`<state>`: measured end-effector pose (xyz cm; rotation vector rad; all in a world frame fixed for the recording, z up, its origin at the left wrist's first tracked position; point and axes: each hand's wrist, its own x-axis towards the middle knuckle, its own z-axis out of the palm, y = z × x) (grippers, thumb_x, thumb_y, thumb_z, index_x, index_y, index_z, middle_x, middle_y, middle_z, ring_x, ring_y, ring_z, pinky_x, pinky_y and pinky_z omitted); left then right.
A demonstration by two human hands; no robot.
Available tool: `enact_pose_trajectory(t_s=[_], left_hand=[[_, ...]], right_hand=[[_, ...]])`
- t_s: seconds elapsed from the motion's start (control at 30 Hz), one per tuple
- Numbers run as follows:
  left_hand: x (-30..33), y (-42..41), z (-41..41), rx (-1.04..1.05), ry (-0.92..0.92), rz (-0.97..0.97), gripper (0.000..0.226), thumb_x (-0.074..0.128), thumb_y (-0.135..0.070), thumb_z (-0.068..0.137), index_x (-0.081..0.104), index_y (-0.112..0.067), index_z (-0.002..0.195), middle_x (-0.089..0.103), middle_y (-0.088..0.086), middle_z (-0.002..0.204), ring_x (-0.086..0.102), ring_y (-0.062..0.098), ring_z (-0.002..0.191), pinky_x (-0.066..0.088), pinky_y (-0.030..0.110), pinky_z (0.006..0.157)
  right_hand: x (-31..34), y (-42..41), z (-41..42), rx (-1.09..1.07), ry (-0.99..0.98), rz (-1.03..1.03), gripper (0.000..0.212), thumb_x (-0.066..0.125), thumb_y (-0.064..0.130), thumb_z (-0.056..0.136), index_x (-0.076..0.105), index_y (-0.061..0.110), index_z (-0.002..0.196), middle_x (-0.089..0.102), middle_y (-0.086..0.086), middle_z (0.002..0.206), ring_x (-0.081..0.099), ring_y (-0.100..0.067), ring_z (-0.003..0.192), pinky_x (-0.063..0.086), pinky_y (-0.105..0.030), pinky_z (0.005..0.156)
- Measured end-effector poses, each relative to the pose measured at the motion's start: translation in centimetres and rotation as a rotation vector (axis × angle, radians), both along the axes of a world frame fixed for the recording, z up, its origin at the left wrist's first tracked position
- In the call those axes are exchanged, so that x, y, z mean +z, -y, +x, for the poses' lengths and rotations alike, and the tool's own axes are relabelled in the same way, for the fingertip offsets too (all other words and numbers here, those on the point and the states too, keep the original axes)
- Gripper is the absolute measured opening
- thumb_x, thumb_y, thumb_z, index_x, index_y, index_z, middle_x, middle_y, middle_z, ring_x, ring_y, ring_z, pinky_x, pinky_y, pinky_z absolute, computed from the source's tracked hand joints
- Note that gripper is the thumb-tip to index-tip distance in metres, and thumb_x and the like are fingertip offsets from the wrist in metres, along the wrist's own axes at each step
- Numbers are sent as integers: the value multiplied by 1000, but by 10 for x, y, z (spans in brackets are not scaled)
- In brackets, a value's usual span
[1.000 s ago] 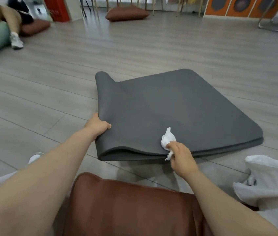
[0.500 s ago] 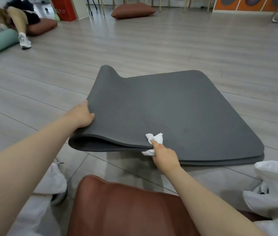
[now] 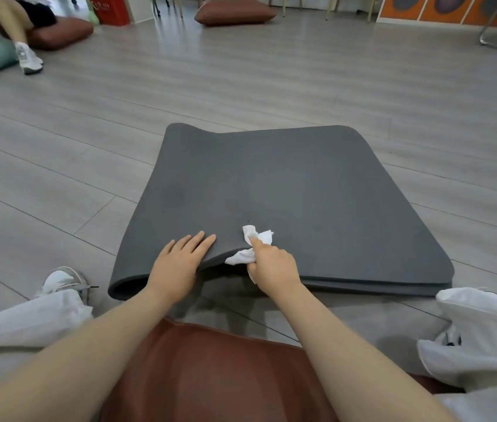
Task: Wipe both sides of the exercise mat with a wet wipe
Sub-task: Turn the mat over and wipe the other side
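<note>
On the grey plank floor [image 3: 58, 190], a folded dark exercise mat [image 3: 287, 190] is lying; the left hand [image 3: 177, 264] is pressing flat, fingers [image 3: 198, 243] spread, on its near edge, while the right hand [image 3: 271, 264] is clutching a crumpled white wet wipe [image 3: 245, 255] against it.

Grey plank floor [image 3: 241, 80] runs to the far wall. Brown cushions [image 3: 235, 12] lie on it, beside chair legs [image 3: 283, 4], orange panels [image 3: 442, 9] and a red box [image 3: 110, 9].
</note>
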<state>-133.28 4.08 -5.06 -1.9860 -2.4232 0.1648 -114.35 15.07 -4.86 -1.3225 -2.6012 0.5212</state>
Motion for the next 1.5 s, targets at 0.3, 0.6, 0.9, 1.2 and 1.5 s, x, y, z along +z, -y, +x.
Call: enact_pose_trajectory(t_s=[0.3, 0.6, 0.9, 1.2, 1.5], left_hand=[[40, -20, -13, -136, -111, -130, 68, 40, -7, 99, 18, -40, 155, 19, -6, 164, 23, 19, 149, 17, 35, 120], [75, -11, -51, -113, -39, -114, 78, 37, 4, 93, 25, -46, 152, 23, -15, 162, 25, 11, 149, 18, 30, 120], [90, 57, -119, 36, 9, -406, 82, 36, 7, 90, 30, -52, 147, 24, -24, 159, 23, 4, 148, 22, 24, 118], [35, 77, -97, 23, -81, -744, 81, 45, -7, 95, 4, -38, 157, 0, -9, 166, 8, 19, 153, 19, 36, 121], [12, 21, -78, 129, -55, -599, 44, 45, -24, 92, 51, -30, 135, 45, 1, 141, 41, 25, 131, 35, 41, 108]], right_hand=[[-51, 22, 10, 98, -174, 109, 48, 65, 1, 69, 56, 7, 115, 62, -2, 96, 61, -21, 80, 53, -31, 71], [-45, 0, 54, -64, -178, 42, 72, 68, 31, 85, 37, 1, 143, 50, -11, 139, 49, -27, 127, 42, -35, 102], [-38, 29, 49, 186, -2, -149, 82, 61, 63, 78, 34, 19, 143, 46, 3, 140, 45, -19, 127, 43, -33, 98], [-44, 55, 30, 151, 46, -312, 40, 37, 51, 96, 48, 20, 75, 57, 3, 79, 54, -20, 75, 40, -34, 61], [-63, 32, 8, -84, -215, -487, 19, 40, 8, 87, 54, 17, 97, 60, -3, 81, 55, -26, 72, 40, -32, 57]])
